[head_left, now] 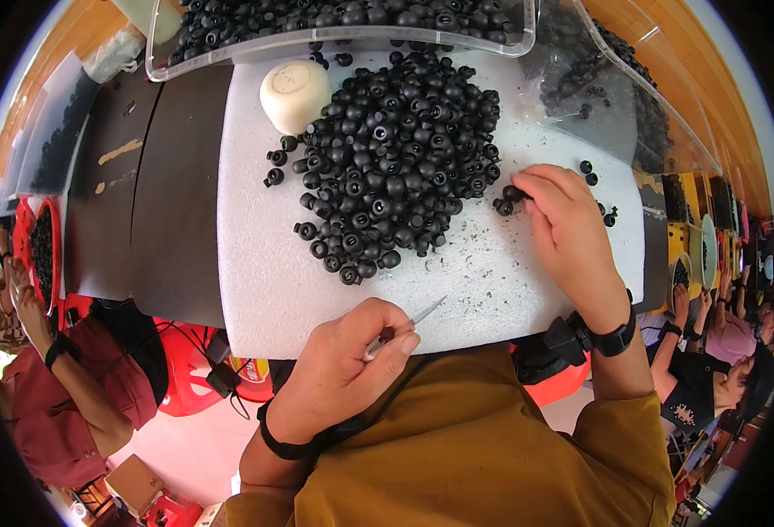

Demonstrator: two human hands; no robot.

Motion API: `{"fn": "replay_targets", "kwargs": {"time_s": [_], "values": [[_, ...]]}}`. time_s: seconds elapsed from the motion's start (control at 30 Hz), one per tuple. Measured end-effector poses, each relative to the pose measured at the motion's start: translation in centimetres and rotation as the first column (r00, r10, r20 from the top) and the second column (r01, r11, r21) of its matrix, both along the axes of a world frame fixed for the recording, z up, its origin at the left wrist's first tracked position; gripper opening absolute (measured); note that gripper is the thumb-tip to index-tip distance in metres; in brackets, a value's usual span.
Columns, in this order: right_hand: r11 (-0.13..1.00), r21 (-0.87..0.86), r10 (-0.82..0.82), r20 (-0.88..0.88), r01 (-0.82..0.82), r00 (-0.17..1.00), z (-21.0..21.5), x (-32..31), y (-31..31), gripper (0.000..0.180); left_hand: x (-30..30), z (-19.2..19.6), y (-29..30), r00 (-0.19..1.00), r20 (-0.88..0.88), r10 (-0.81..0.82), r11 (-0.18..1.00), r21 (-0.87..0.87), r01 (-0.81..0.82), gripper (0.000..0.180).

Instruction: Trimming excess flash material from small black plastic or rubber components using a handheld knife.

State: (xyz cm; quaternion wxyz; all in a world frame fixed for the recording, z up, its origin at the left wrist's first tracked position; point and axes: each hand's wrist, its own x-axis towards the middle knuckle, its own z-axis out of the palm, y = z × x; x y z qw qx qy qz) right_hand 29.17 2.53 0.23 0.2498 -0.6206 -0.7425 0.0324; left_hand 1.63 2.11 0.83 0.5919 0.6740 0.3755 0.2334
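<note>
Foam board (259, 272), pointed tool (429, 310), partly hidden by left fingers (376, 314)

A pale pink floor (195, 439) lies below a dark table (180, 211).

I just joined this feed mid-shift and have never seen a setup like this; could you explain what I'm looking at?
There is no robot here: these are a person's bare hands, seen from a camera worn on the head and looking down. Its wide lens bends straight edges. On a white foam sheet lies a heap of small black parts, beside a cream-coloured cup. A clear bin of similar parts stands beyond. The left hand holds a thin pointed tool. The right hand's fingertips are at a few loose black parts; how firmly they grip is unclear.
</note>
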Motion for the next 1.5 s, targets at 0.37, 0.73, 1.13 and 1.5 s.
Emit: {"fn": "replay_targets", "kwargs": {"time_s": [0.37, 0.73, 1.13, 1.5], "values": [[0.965, -0.235, -0.145, -0.848, -0.117, 0.511, 1.4, -3.8, -2.8, 0.023, 0.5, 0.4, 0.1, 0.999, 0.005, 0.054, 0.998, -0.038, -0.053, 0.006], [0.863, -0.066, -0.126, -0.988, -0.501, -0.086, 1.2, -6.8, -3.1, 0.024, 2.7, 1.3, 0.2, 0.996, 0.088, 0.02, 0.997, 0.07, -0.026, 0.005], [0.862, -0.107, -0.024, -0.985, -0.495, 0.171, 1.0, -6.1, -3.2, 0.028, 3.0, 2.0, 0.3, 0.998, -0.07, -0.001, 0.922, 0.387, 0.028, 0.018], [0.866, -0.01, 0.025, -0.998, -0.5, 0.062, 0.6, -6.2, -3.4, 0.024, 2.4, 2.1, 0.2, 0.995, -0.103, 0.021, 0.929, 0.369, 0.019, 0.021]]}}
